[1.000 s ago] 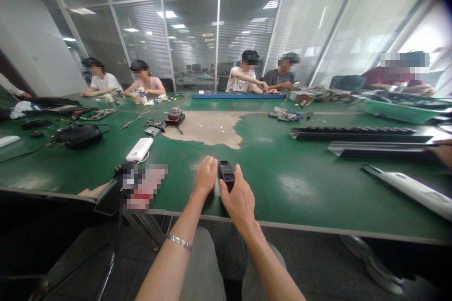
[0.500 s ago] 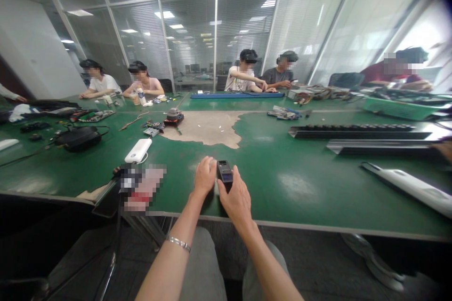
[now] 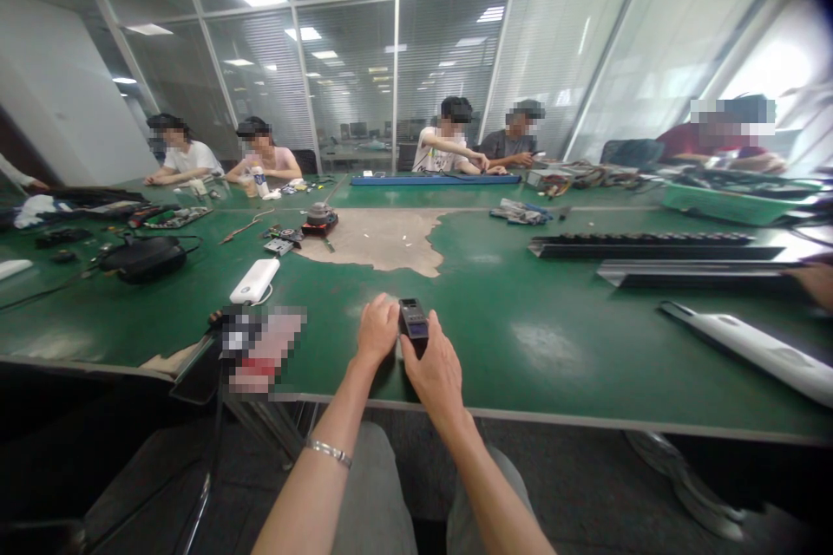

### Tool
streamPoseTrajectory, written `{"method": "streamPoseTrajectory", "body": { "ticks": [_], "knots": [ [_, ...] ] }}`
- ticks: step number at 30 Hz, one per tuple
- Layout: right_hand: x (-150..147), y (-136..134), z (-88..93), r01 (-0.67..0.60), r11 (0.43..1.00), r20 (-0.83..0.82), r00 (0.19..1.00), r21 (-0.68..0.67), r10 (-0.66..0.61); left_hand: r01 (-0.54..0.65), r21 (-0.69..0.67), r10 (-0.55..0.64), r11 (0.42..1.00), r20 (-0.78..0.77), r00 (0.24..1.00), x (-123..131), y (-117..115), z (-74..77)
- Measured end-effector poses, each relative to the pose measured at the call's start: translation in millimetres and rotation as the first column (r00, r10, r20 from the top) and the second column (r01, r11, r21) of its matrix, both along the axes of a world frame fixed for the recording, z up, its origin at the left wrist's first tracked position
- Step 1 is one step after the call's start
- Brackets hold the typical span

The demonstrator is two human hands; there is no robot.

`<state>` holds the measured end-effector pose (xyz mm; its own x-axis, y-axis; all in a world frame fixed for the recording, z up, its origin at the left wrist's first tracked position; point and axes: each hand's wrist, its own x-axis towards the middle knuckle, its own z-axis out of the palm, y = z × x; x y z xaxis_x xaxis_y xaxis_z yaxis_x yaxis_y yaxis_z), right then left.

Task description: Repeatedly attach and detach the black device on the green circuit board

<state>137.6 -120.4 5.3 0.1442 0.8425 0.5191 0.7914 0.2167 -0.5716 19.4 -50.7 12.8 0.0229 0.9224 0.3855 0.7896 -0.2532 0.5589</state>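
Note:
A small dark box-shaped device point(image 3: 414, 317) with a bluish screen lies between my two hands, low over the green table point(image 3: 501, 295) near its front edge. My right hand point(image 3: 434, 364) grips its near end, the thumb on the left side and the fingers along the right. Curled against the device's far left side are the fingers of my left hand point(image 3: 378, 329); their tips are partly hidden. A metal bracelet point(image 3: 329, 450) circles my left wrist.
Left of my hands lie a white power bank point(image 3: 255, 281) and a black pouch point(image 3: 147, 257). Long black rails point(image 3: 657, 250) and a white-topped bar point(image 3: 761, 349) lie to the right. A green basket point(image 3: 725, 206) stands farther back. Several people sit across the table.
The view has shifted very slightly. Both hands and the device stay in nearly the same place and pose.

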Motion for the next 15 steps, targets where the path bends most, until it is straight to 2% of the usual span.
{"method": "streamPoseTrajectory", "body": {
  "ticks": [6,10,15],
  "knots": [
    [2,0,6.5,-0.008,0.997,-0.13,0.992,-0.081,-0.003,-0.022,-0.007,0.022,1.0,0.029,0.999,-2,3,-5.6],
    [2,0,20.0,-0.035,0.999,-0.232,0.972,-0.021,0.029,-0.017,-0.001,0.017,1.0,0.028,0.999,-3,4,-7.6],
    [15,1,43.7,0.01,0.996,-0.307,0.952,0.084,0.016,-0.003,0.003,0.003,1.0,0.003,1.0,-3,6,-8.9]
  ]
}}
